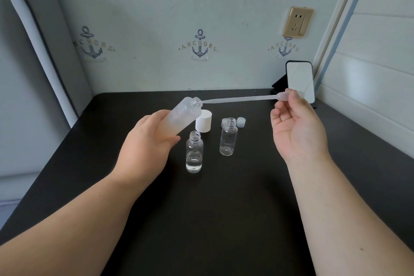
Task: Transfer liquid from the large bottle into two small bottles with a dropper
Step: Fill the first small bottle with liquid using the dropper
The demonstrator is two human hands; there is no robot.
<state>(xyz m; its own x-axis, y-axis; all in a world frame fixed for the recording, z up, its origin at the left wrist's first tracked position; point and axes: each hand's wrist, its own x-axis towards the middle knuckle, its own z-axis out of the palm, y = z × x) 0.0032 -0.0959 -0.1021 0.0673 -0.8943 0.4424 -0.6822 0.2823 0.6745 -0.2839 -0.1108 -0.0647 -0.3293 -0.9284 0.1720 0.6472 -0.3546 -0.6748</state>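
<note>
Flanking small bottles [194, 152]: white cap [203, 123], lids [240, 122].

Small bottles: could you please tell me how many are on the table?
2. The near bottle stands beside the left hand, holding some liquid; the far bottle stands before two clear caps.

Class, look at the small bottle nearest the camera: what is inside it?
The nearer small bottle holds a shallow layer of clear liquid at the bottom; above it the bottle looks empty, and its mouth is uncapped. Nothing covers it, so the inside shows fully.
</note>
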